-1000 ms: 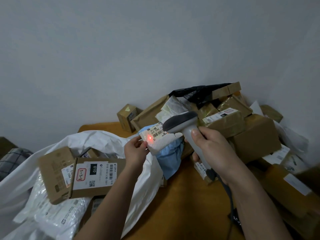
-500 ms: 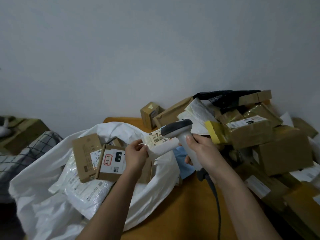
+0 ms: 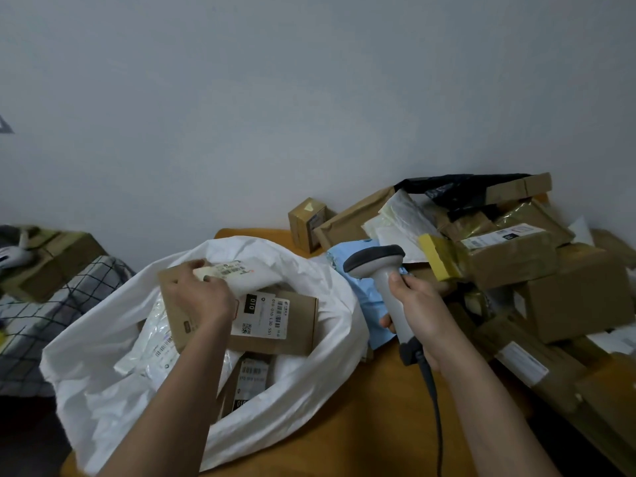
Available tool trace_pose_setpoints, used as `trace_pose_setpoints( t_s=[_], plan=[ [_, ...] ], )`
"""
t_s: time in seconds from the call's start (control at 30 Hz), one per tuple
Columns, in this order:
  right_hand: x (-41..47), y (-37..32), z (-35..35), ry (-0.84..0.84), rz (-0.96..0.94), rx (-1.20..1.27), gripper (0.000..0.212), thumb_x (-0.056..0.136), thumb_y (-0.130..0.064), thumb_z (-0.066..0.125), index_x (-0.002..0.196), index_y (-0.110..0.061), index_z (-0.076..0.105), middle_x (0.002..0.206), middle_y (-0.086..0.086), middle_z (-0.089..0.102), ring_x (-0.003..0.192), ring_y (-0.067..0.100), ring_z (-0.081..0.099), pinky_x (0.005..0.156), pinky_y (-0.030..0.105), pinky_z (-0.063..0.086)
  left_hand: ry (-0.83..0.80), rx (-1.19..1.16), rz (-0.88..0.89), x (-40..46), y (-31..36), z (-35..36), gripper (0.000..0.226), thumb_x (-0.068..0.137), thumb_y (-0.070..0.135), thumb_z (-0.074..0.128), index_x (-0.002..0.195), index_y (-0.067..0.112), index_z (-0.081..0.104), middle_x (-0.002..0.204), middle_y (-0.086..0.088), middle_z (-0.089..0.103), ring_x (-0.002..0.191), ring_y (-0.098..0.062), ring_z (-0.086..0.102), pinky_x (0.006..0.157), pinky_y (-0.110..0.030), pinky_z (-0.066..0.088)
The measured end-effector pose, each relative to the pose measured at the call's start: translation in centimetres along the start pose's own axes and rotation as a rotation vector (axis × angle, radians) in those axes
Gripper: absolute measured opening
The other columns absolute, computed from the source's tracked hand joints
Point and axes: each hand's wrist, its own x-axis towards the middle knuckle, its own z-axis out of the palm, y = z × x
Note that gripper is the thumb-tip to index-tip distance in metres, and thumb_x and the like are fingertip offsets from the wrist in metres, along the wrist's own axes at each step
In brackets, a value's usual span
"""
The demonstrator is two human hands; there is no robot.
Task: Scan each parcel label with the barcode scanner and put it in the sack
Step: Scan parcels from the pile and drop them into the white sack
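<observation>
The small white parcel (image 3: 237,275), its barcode label facing up, is held by the left hand (image 3: 203,297) over the open mouth of the white sack (image 3: 320,380), the fingers curled round its near end — it sits at the far side of the opening, above the parcels already inside, and looks to be on the point of being dropped in. In the sack lie a brown box with a white "010" label (image 3: 275,321), another labelled box below it (image 3: 251,378) and a pale plastic mailer (image 3: 155,339), so several parcels appear to be finished with. The right hand (image 3: 418,309) grips the handle of the grey barcode scanner (image 3: 382,270), held upright off the orange surface (image 3: 361,425) with its cable trailing toward the camera; no scan light shows on any label. Much is left — to the right a heap of parcels (image 3: 509,256) is stacked against the wall, with brown boxes, a light blue mailer (image 3: 364,297) just beside the scanner, white envelopes and a black bag on top. By this showing the job is perhaps a quarter to a third done, though how deep the sack is filled cannot be told.
</observation>
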Motion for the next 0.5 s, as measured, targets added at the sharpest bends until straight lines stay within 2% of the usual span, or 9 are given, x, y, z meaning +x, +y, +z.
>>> trace_pose_setpoints(
  t_s=[0.07, 0.17, 0.23, 0.3, 0.4, 0.5],
  plan=[
    [-0.2, 0.2, 0.0, 0.019, 0.007, -0.017, 0.029, 0.104, -0.039, 0.038, 0.092, -0.021, 0.057, 0.085, 0.019, 0.059, 0.049, 0.011, 0.059, 0.058, 0.029, 0.04, 0.023, 0.16, 0.073, 0.4, -0.2, 0.4, 0.022, 0.094, 0.014, 0.053, 0.113, 0.017, 0.062, 0.137, -0.014, 0.035, 0.126, -0.035, 0.036, 0.108, -0.049, 0.034],
    [-0.3, 0.5, 0.0, 0.053, 0.019, -0.03, 0.029, 0.104, -0.039, 0.038, 0.094, -0.019, 0.058, 0.083, 0.02, 0.059, 0.046, 0.01, 0.057, 0.055, 0.027, 0.039, -0.105, 0.331, 0.265, 0.1, -0.6, 1.2, 0.027, 0.095, 0.023, 0.05, 0.115, 0.015, 0.065, 0.136, -0.013, 0.045, 0.13, -0.037, 0.033, 0.112, -0.054, 0.02],
    [-0.3, 0.8, -0.2, 0.077, 0.03, -0.023, 0.029, 0.104, -0.039, 0.038, 0.099, -0.018, 0.058, 0.083, 0.02, 0.059, 0.045, 0.009, 0.056, 0.05, 0.026, 0.038, -0.219, 0.435, 0.323, -0.3, -1.3, 1.8, 0.032, 0.096, 0.03, 0.048, 0.118, 0.015, 0.066, 0.139, -0.012, 0.047, 0.133, -0.037, 0.03, 0.114, -0.057, 0.015],
    [-0.4, 1.1, -0.6, 0.106, 0.042, -0.009, 0.03, 0.103, -0.038, 0.039, 0.102, -0.017, 0.059, 0.082, 0.018, 0.059, 0.047, 0.01, 0.057, 0.05, 0.026, 0.04, -0.29, 0.529, 0.337, -0.6, -1.8, 2.4, 0.034, 0.095, 0.032, 0.049, 0.119, 0.012, 0.064, 0.147, -0.015, 0.037, 0.139, -0.038, 0.02, 0.115, -0.06, 0.013],
    [-0.5, 1.8, -1.8, 0.16, 0.061, 0.044, 0.031, 0.103, -0.037, 0.04, 0.104, -0.013, 0.06, 0.082, 0.016, 0.059, 0.049, 0.014, 0.057, 0.051, 0.029, 0.043, -0.3, 0.632, 0.397, -1.3, -1.8, 3.3, 0.019, 0.095, 0.026, 0.052, 0.103, 0.011, 0.061, 0.158, -0.017, 0.017, 0.146, -0.041, 0.009, 0.116, -0.061, 0.004],
    [-0.4, 2.3, -3.4, 0.215, 0.077, 0.063, 0.033, 0.103, -0.037, 0.04, 0.101, -0.012, 0.061, 0.077, 0.016, 0.059, 0.05, 0.017, 0.057, 0.051, 0.03, 0.041, -0.294, 0.683, 0.49, -2.2, -1.9, 4.3, 0.019, 0.094, 0.023, 0.053, 0.107, 0.013, 0.062, 0.158, -0.015, 0.018, 0.145, -0.041, 0.009, 0.115, -0.059, 0.003]
  ],
)
